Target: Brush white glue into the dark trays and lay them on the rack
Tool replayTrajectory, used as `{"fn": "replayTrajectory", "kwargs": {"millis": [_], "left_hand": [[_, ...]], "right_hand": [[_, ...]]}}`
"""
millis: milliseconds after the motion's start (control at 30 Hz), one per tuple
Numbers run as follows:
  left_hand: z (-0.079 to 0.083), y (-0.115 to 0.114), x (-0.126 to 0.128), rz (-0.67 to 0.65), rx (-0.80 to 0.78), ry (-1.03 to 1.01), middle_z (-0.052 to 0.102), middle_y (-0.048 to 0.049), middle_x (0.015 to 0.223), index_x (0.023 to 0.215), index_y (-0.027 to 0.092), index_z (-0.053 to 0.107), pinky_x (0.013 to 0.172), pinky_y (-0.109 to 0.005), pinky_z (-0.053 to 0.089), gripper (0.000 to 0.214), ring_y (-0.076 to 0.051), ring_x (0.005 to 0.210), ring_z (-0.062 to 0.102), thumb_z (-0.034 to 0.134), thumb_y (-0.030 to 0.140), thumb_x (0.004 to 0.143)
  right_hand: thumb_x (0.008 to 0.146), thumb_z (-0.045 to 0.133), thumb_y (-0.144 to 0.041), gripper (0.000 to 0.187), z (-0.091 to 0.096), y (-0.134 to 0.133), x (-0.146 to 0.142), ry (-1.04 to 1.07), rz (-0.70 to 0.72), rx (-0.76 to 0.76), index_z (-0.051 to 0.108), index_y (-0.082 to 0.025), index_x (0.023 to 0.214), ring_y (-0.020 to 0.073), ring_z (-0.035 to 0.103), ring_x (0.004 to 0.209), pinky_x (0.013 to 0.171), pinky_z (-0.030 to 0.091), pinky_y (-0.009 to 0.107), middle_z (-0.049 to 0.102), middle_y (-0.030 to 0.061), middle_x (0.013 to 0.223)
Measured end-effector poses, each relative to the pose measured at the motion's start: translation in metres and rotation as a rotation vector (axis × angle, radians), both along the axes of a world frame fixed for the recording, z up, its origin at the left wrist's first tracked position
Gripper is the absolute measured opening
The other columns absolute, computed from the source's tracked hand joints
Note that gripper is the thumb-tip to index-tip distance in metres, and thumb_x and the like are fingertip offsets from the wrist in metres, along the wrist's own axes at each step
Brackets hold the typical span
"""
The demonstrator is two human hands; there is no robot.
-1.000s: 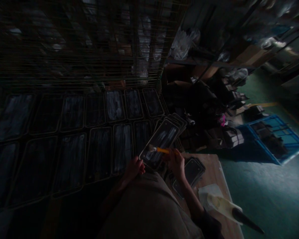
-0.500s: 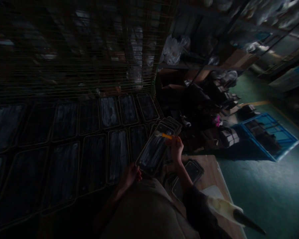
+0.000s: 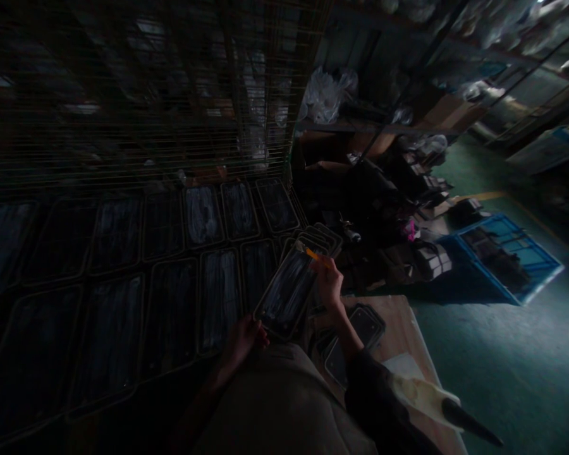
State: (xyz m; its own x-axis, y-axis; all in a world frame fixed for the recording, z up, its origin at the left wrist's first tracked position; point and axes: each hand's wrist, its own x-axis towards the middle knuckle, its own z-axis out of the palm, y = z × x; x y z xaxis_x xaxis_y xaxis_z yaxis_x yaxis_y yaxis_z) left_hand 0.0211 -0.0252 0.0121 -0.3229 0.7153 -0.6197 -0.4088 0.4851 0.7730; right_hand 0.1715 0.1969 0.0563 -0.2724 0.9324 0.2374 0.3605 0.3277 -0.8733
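Note:
My left hand [image 3: 246, 338] grips the near left corner of a dark rectangular panel [image 3: 284, 291] with rounded corners and a pale rim. The panel lies tilted in front of me, its face covered in whitish streaks. In my right hand [image 3: 329, 281] is a paintbrush [image 3: 317, 254] with an orange handle, its fingers closed around it. The pale bristles touch the panel near its far end. More panels of the same shape [image 3: 320, 235] are stacked just behind it.
Rows of similar panels [image 3: 218, 297] cover the left side, some streaked white, before a wire rack [image 3: 265, 126]. A wooden board [image 3: 398, 316] at right bears more panels [image 3: 360, 328] and a bottle with a dark nozzle [image 3: 427, 395]. Beyond stands a blue crate [image 3: 478, 278] on the green floor.
The brush has moved slightly toward the panel's far left corner, and its handle has turned a little. My left hand keeps its hold on the panel; the view has shifted slightly.

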Motion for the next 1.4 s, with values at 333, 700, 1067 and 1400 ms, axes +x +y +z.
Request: {"fn": "replayTrajectory", "kwargs": {"millis": [333, 700, 1067, 1400], "left_hand": [[0.006, 0.001, 0.005, 0.108, -0.002, -0.144, 0.065, 0.0017, 0.058, 0.078, 0.018, 0.047, 0.049, -0.029, 0.056, 0.052, -0.02, 0.052, 0.068, 0.076, 0.058, 0.06], [0.003, 0.007, 0.005, 0.025, -0.141, 0.006, 0.063, 0.0013, 0.056, 0.078, 0.018, 0.045, 0.043, -0.027, 0.054, 0.024, -0.018, 0.047, 0.066, 0.062, 0.036, 0.08], [0.013, 0.003, 0.008, 0.042, -0.114, 0.001, 0.064, -0.0005, 0.06, 0.081, 0.017, 0.05, 0.045, -0.027, 0.055, 0.025, -0.019, 0.052, 0.068, 0.063, 0.039, 0.079], [0.029, -0.003, 0.014, 0.093, -0.042, -0.09, 0.065, -0.0023, 0.066, 0.08, 0.016, 0.05, 0.056, -0.03, 0.057, 0.032, -0.02, 0.061, 0.069, 0.067, 0.043, 0.075]], "right_hand": [[0.096, 0.043, -0.035, 0.029, 0.006, -0.003, 0.029, -0.236, 0.046, 0.174, 0.061, -0.019, 0.113, 0.0188, 0.068, 0.086, 0.075, 0.053, 0.027, 0.07, 0.0073, 0.099], [0.096, 0.045, -0.034, 0.026, 0.033, 0.008, 0.029, -0.215, 0.132, 0.177, 0.062, -0.02, 0.111, 0.0184, 0.067, 0.089, 0.077, 0.052, 0.026, 0.069, 0.0057, 0.102], [0.097, 0.041, -0.037, 0.03, 0.041, -0.01, 0.057, -0.16, 0.136, -0.027, 0.058, -0.018, 0.113, 0.0173, 0.068, 0.073, 0.068, 0.053, 0.025, 0.07, 0.0035, 0.081], [0.096, 0.042, -0.031, 0.027, 0.028, -0.045, 0.069, -0.328, 0.14, 0.003, 0.059, -0.02, 0.114, 0.0181, 0.068, 0.073, 0.064, 0.05, 0.024, 0.07, 0.0029, 0.081]]}}
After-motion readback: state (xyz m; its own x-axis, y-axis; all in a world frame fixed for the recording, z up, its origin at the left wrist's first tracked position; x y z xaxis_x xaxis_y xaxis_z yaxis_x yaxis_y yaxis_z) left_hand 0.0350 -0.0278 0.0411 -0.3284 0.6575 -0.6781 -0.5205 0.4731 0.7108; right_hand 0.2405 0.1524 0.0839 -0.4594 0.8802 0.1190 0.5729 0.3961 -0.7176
